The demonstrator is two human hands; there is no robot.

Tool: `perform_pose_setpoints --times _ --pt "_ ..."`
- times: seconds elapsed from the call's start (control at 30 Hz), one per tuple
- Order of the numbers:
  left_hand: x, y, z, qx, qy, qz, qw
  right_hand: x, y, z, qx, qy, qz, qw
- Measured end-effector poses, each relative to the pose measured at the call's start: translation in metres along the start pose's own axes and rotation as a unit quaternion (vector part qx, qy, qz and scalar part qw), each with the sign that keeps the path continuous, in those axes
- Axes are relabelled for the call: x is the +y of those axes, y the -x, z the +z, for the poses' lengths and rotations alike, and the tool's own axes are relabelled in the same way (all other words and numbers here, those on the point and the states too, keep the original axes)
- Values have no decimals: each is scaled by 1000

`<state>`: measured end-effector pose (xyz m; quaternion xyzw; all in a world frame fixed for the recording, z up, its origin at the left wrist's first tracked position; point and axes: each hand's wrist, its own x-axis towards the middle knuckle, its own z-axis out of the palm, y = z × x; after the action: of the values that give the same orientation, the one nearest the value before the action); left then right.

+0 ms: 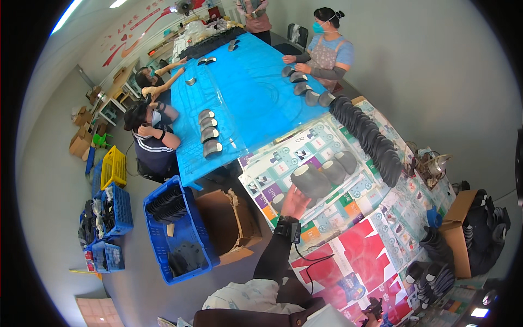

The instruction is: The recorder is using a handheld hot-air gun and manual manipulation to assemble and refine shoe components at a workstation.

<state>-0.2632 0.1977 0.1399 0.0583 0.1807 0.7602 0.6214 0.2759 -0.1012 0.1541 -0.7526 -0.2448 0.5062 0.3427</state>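
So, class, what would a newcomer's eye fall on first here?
The bright blue table cover dominates the upper middle. Below it, the person's left hand is at a grey curved cap; to their right, a long packed row of dark curved pieces runs diagonally.

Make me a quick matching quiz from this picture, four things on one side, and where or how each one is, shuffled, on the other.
Things:
1. left hand
2. big blue crate
3. long row of black pieces
4. blue table cover

Where or how:
A. packed close together, overlapping
B. lying under short rows of grey pieces
C. right by a grey curved piece
D. beside a cardboard box

Pairs: 1-C, 2-D, 3-A, 4-B
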Motion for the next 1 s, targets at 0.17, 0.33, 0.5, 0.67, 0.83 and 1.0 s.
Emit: perform_pose_setpoints --times 0.17,0.33,0.5,0.67,0.83,1.0 --pt "-2 0 7 7 9 11 1000 2 5 -3 8 -4 -2 1000" --pt "-5 -2 5 5 -2 3 1000 3 7 1 11 -5 -4 1000" --pt "-5 0 1 -32 -7 6 999 5 8 3 13 -5 -5 1000" --pt "2 5 0 -28 -15 13 999 6 9 4 11 -2 -8 1000" --pt "10 8 1 -26 -20 25 999 5 9 5 4 8 -10 1000" --pt "12 12 4 -25 -3 34 999 5 12 8 8 4 -11 1000"
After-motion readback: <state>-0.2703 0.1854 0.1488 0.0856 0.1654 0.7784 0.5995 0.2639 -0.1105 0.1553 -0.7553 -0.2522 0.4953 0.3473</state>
